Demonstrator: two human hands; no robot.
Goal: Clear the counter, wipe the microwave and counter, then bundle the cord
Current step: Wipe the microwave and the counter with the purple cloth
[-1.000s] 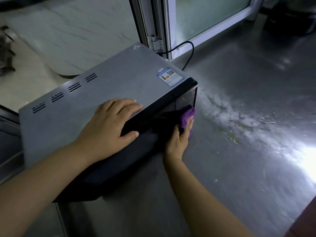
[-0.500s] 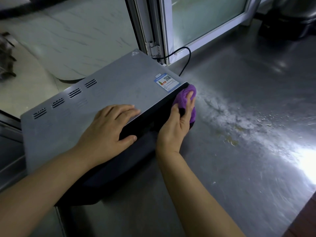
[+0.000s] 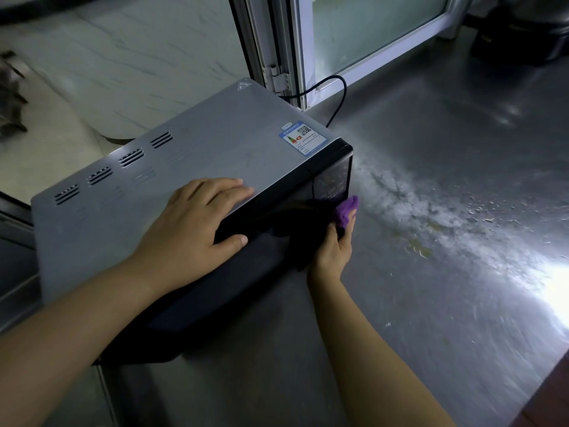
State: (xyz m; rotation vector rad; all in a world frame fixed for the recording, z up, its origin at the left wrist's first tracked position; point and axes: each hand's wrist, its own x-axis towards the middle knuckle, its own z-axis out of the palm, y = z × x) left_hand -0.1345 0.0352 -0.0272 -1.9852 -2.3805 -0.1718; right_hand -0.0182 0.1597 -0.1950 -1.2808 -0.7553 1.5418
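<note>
Against microwave front: cloth, right hand.

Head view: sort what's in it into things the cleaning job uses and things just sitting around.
Job:
microwave
purple cloth in right hand
left hand bracing the top
steel counter
white residue
black cord

Lying about:
dark appliance, far right corner
window frame

Cloth mostly hidden behind right hand.
</note>
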